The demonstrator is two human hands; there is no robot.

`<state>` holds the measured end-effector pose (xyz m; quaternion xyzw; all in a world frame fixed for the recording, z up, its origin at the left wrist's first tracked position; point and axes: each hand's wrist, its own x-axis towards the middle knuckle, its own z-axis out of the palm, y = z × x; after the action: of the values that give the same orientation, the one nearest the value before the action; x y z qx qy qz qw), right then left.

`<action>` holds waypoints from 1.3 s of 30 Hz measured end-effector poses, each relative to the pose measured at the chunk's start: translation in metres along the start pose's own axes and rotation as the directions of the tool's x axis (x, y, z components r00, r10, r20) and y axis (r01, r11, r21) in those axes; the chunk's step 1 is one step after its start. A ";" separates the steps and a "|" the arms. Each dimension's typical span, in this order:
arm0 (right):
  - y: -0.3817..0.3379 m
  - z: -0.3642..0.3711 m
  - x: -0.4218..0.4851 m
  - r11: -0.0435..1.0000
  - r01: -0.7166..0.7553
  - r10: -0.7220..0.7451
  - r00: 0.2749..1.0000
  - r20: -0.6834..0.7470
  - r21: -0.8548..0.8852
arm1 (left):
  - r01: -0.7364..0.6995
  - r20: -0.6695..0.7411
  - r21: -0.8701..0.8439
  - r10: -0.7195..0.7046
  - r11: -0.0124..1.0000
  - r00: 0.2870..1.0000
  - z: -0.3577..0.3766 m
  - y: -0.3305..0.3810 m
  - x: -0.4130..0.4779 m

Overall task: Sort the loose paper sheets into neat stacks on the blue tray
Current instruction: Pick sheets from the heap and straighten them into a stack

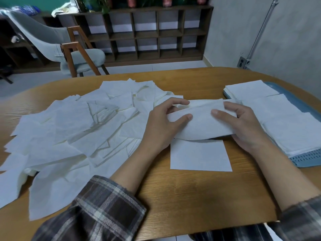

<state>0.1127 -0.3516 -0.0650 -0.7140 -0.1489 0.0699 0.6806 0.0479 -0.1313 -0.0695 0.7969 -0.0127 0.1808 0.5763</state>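
A white paper sheet (pixel 201 121) is lifted above the wooden table, bowed in the middle. My left hand (pixel 162 124) pinches its left edge between thumb and fingers. My right hand (pixel 243 126) grips its right edge the same way. Directly under it, one flat sheet (pixel 199 155) lies on the table. A big messy pile of loose sheets (pixel 74 133) covers the table's left half. At the right, the blue tray (pixel 309 160) carries neat white stacks (pixel 284 122), one behind another.
The oval wooden table (pixel 199 197) has bare wood in front of me. Past its far edge stand a grey chair with wooden legs (pixel 74 51) and a low dark cubby shelf (pixel 147 33). A grey wall (pixel 278 32) runs close along the right.
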 end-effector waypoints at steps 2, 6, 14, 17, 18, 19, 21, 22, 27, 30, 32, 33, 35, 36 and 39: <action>-0.001 0.003 -0.001 0.998 -0.011 0.006 0.997 0.080 0.061 | 0.025 -0.038 -0.054 -0.027 0.998 0.999 0.000 -0.001 0.001; 0.001 0.006 -0.003 0.998 0.019 -0.031 0.974 0.226 0.055 | 0.046 -0.035 -0.058 -0.048 0.997 0.998 0.001 0.001 0.000; -0.002 0.009 -0.006 0.997 0.069 -0.071 0.975 0.209 0.015 | 0.056 -0.008 -0.029 -0.056 0.998 0.998 0.001 0.006 -0.001; -0.005 0.009 -0.007 0.995 0.075 -0.060 0.978 0.198 -0.069 | 0.044 0.000 -0.003 -0.044 0.999 0.999 0.001 0.006 -0.001; -0.005 0.009 -0.007 0.993 0.076 -0.057 0.979 0.197 -0.091 | 0.040 0.000 0.002 -0.040 0.999 0.999 0.001 0.006 -0.001; -0.006 0.009 -0.007 0.989 0.077 -0.052 0.980 0.192 -0.123 | 0.038 -0.002 0.006 -0.038 0.999 0.999 0.001 0.005 -0.001; -0.006 0.009 -0.006 0.976 0.093 -0.058 0.983 0.173 -0.199 | 0.015 -0.024 0.038 -0.014 0.999 1.000 0.002 0.004 -0.001; -0.006 0.009 -0.006 0.971 0.108 -0.073 0.983 0.165 -0.211 | -0.009 -0.045 0.070 0.012 0.998 0.999 0.003 0.004 -0.002; -0.011 0.011 -0.007 0.985 0.054 -0.073 0.991 0.108 0.167 | 0.089 -0.012 0.006 -0.089 0.996 0.996 0.001 0.006 -0.001; -0.006 0.010 -0.004 0.991 0.058 -0.071 0.992 0.107 0.122 | 0.101 -0.029 -0.021 -0.102 0.995 0.994 -0.002 0.005 -0.001; -0.003 0.008 -0.004 0.985 0.015 -0.047 0.981 0.186 0.170 | 0.032 -0.091 0.089 -0.024 0.996 0.996 -0.001 0.004 -0.001; -0.002 0.007 -0.004 0.984 0.002 -0.042 0.974 0.222 0.180 | 0.007 -0.100 0.110 0.004 0.994 0.995 0.000 0.003 -0.001; -0.001 0.007 -0.004 0.994 0.011 -0.038 0.971 0.236 0.113 | -0.029 -0.084 0.114 0.039 0.993 0.996 0.001 0.001 -0.001; 0.001 0.006 -0.004 0.999 0.043 -0.047 0.979 0.198 0.023 | -0.062 -0.075 0.138 0.072 0.989 0.995 0.002 0.000 -0.002; 0.005 0.005 -0.002 0.959 0.111 -0.107 0.994 0.031 -0.262 | -0.211 -0.027 0.330 0.233 0.920 0.972 0.004 -0.005 -0.003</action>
<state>0.1101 -0.3480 -0.0708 -0.7882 -0.2014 0.0177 0.5813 0.0474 -0.1335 -0.0754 0.8680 -0.0541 0.2705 0.4129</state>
